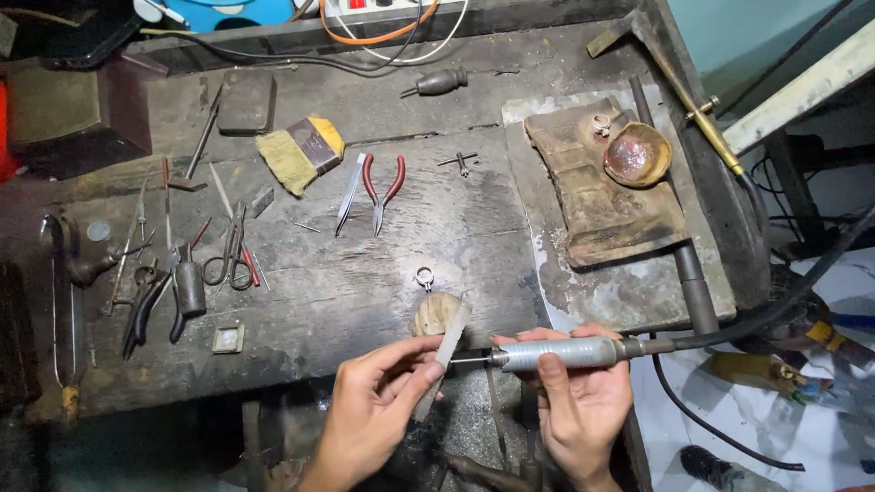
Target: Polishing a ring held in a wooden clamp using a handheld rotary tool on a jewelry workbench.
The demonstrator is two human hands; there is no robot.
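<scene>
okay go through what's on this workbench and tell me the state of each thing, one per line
Left hand: pinching a pale flat stick, held tilted.
Right hand: gripping a grey rotary handpiece, level, its tip toward the stick.
Red-handled pliers: lying flat, handles apart.
Scissors: lying flat, closed.
Yellow brush: on its side.
Round dish: upright on the scorched block.

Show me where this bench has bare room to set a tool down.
The widest bare patch lies mid-bench, between the red-handled pliers, the ring and the brown slab. A smaller one sits below the scissors. The left side is crowded with hand tools.
</scene>
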